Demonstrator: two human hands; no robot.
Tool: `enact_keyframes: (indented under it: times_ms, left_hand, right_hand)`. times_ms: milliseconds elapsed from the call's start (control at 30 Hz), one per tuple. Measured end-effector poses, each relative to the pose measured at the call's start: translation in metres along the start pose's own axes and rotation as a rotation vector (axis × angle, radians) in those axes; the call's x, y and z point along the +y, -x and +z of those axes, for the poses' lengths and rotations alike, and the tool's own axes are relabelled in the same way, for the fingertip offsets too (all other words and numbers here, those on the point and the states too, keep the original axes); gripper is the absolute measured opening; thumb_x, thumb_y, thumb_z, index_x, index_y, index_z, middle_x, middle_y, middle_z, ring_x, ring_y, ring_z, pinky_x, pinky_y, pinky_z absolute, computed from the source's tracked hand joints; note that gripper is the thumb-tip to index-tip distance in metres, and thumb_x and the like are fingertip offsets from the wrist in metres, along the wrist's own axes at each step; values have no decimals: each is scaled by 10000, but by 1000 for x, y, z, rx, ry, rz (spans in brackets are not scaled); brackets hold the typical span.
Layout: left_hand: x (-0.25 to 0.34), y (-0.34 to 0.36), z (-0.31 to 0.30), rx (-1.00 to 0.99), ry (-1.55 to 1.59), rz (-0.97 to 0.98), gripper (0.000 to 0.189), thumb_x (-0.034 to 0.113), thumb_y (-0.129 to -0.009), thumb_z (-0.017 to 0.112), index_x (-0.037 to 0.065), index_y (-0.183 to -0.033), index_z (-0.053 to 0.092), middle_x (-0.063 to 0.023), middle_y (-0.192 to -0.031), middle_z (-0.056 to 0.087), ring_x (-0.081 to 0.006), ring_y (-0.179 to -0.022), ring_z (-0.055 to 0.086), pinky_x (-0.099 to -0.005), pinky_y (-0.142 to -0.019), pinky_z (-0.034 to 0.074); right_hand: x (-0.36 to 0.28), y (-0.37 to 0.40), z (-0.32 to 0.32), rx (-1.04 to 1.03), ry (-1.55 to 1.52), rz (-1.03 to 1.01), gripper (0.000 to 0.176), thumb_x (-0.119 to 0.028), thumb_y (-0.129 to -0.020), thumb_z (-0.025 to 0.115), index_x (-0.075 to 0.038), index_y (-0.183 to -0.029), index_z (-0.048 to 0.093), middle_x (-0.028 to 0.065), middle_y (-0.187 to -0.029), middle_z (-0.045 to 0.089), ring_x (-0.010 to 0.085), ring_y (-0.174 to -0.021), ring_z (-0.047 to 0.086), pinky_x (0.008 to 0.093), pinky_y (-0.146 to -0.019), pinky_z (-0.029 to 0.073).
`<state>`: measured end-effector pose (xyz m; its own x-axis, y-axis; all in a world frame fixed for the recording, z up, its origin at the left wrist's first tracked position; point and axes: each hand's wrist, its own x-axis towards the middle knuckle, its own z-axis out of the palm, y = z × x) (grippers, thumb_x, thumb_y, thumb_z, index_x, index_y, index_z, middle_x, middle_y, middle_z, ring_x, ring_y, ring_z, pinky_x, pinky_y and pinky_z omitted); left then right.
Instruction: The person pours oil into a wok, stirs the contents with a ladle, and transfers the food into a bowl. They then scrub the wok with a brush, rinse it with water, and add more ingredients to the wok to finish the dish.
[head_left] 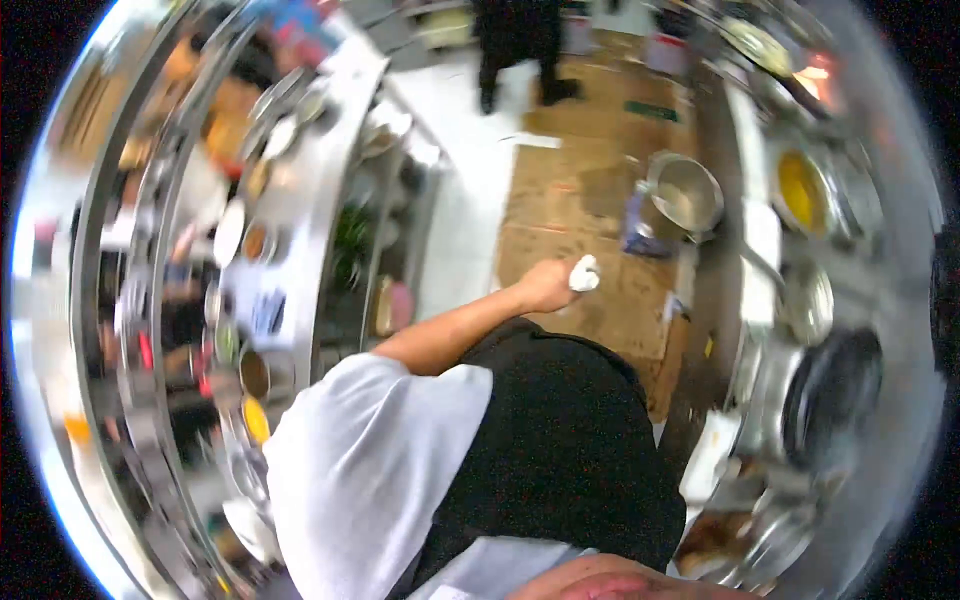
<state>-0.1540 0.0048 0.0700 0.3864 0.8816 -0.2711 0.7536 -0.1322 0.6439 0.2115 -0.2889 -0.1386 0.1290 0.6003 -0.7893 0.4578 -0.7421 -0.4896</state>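
Note:
My left hand (547, 287) reaches out in front of my black apron (560, 430), its fingers closed. A small crumpled white cloth or paper (584, 274) sticks out of the fist. Which of the two it is, I cannot make out. The white sleeve (345, 450) covers my upper arm, and the forearm is bare. My right hand does not show. Ahead and to the right of my left hand, apart from it, is a large metal pot (685, 195), with a blue-purple packet (643, 222) beside it.
Brown cardboard (560, 200) covers the floor. On the left runs a steel counter (325, 150) with bowls and plates. Along the right, a cooking line holds a pan of yellow liquid (802, 192) and a dark wok (835, 395). A person in dark clothes (518, 40) stands ahead.

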Motion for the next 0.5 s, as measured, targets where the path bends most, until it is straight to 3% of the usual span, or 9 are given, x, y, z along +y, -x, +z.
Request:
enact_keyframes:
  times_ms: [167, 233, 267, 300, 333, 367, 400, 433, 500]
  left_hand:
    - [-157, 75, -120, 422, 218, -268, 402, 310, -875, 703, 80, -1199, 641, -196, -1048, 718, -396, -971, 681, -465, -841, 531]
    - [-311, 100, -111, 764, 186, -296, 395, 289, -851, 733, 81, -1179, 663, -174, -1032, 731, -327, -953, 709, -437, -827, 542]
    - [-307, 141, -168, 707, 410, -641, 263, 234, -885, 697, 71, -1091, 717, -150, -984, 743, -301, -860, 720, -395, -792, 564]
    - [-385, 157, -171, 1018, 578, -686, 254, 221, -882, 685, 40, -1053, 734, -133, -965, 747, -251, -833, 720, -366, -744, 570]
    - [-371, 189, -223, 1225, 907, -860, 237, 205, -889, 665, 28, -1037, 718, -125, -920, 729, -225, -801, 705, -382, -701, 565]
    - [-474, 211, -219, 1447, 1076, -778, 221, 211, -892, 669, 36, -1026, 684, -115, -893, 699, -226, -751, 691, -399, -615, 564]
    - [-475, 239, -259, 1609, 1063, -853, 217, 245, -926, 640, 44, -1005, 653, -109, -876, 664, -238, -706, 675, -395, -541, 558]
    - [-558, 262, -260, 1787, 1122, -668, 265, 287, -947, 629, 39, -1041, 642, -120, -896, 656, -247, -685, 672, -383, -497, 555]
    - [-628, 314, -306, 1879, 1031, -926, 261, 249, -912, 703, 35, -1052, 655, -106, -926, 672, -207, -656, 643, -390, -540, 538]
  right_hand:
    - [-102, -56, 28, 25, 67, -52, 261, -283, -985, 590, -35, -1045, 644, 136, -922, 648, 265, -825, 608, 407, -770, 497]
    - [-140, -72, 43, 0, 102, -86, 262, -284, -987, 592, -30, -1020, 648, 130, -899, 646, 260, -808, 604, 402, -760, 493]
    - [-157, -79, 51, -9, 116, -104, 263, -284, -988, 593, -28, -1007, 649, 127, -888, 645, 257, -799, 601, 399, -754, 491]
    - [-176, -84, 61, -15, 133, -116, 265, -285, -989, 594, -26, -995, 651, 124, -877, 644, 255, -790, 599, 396, -749, 489]
    - [-190, -90, 70, -27, 147, -126, 268, -285, -990, 594, -23, -982, 653, 121, -865, 644, 252, -781, 597, 393, -743, 487]
    - [-204, -94, 78, -27, 160, -135, 272, -286, -991, 595, -21, -969, 655, 117, -854, 643, 249, -772, 595, 391, -738, 485]
    - [-214, -98, 84, -31, 172, -143, 276, -286, -992, 596, -19, -957, 657, 114, -843, 642, 247, -763, 593, 388, -733, 483]
    - [-224, -100, 86, -30, 185, -148, 281, -286, -993, 597, -17, -944, 659, 111, -831, 641, 244, -755, 591, 385, -727, 481]
    - [-237, -106, 88, -25, 203, -164, 293, -287, -994, 598, -12, -919, 663, 105, -809, 639, 238, -737, 587, 380, -716, 477]
